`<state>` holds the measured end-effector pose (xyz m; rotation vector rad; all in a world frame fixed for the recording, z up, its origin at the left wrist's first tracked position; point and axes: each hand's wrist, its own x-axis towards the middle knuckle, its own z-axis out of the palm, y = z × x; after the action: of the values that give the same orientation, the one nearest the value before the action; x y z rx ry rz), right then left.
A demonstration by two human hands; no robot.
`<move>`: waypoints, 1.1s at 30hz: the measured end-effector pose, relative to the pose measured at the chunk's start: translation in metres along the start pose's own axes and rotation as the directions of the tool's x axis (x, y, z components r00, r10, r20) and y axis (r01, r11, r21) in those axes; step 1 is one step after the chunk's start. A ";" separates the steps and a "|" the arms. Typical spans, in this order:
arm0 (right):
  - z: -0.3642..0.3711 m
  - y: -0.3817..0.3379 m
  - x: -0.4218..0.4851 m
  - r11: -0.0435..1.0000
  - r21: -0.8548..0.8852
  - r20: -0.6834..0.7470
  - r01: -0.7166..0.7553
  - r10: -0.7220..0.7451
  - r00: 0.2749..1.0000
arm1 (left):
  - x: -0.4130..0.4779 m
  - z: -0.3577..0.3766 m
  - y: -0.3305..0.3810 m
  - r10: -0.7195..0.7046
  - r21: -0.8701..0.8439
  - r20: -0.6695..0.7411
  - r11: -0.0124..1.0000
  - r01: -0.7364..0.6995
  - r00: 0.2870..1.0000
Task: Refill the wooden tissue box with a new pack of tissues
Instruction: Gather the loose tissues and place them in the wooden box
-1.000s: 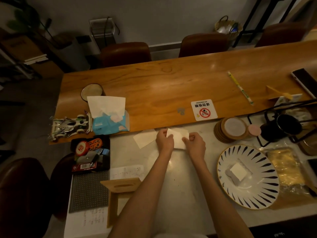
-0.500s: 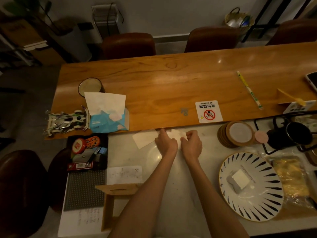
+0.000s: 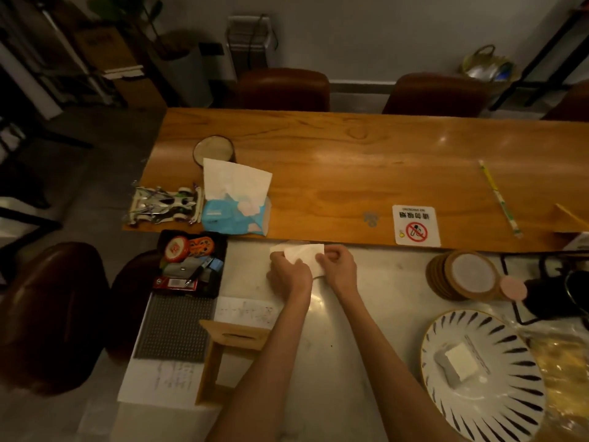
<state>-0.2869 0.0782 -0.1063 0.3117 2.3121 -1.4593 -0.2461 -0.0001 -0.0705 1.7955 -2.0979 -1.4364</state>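
Note:
A folded white tissue (image 3: 305, 254) lies on the pale counter just below the wooden table's edge. My left hand (image 3: 288, 275) and my right hand (image 3: 337, 268) both pinch it, side by side. A blue tissue pack (image 3: 234, 215) with a white sheet standing out of its top sits on the wooden table to the upper left. The wooden tissue box (image 3: 228, 357) lies open near my left forearm, its slotted lid facing up; my arm hides its right side.
A black tray of small items (image 3: 191, 264) and a toy race car (image 3: 164, 204) sit at left. A stack of coasters (image 3: 462, 275), a striped plate (image 3: 484, 374) and a dark kettle (image 3: 561, 295) stand at right. A no-smoking sign (image 3: 416, 225) lies on the table.
The loose tissue corner that lay left of my hands has been gathered in. My hands have drawn closer together on the tissue, and the camera has swung a little to the left.

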 end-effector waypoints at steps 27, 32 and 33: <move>-0.098 0.082 -0.114 0.976 0.046 -0.034 0.214 -0.213 0.977 | -0.078 -0.016 -0.076 0.588 0.033 0.440 0.744 -0.667 0.678; -0.099 0.118 -0.146 0.971 0.025 -0.076 0.236 -0.233 0.969 | -0.081 -0.015 -0.125 0.643 -0.098 0.484 0.714 -0.694 0.593; -0.097 0.123 -0.151 0.972 0.019 -0.082 0.235 -0.232 0.969 | -0.080 -0.014 -0.135 0.658 -0.108 0.502 0.692 -0.714 0.561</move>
<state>-0.1235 0.2221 -0.1036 0.1087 2.4616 -1.6182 -0.1083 0.0667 -0.1072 0.4030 -2.6865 -1.6360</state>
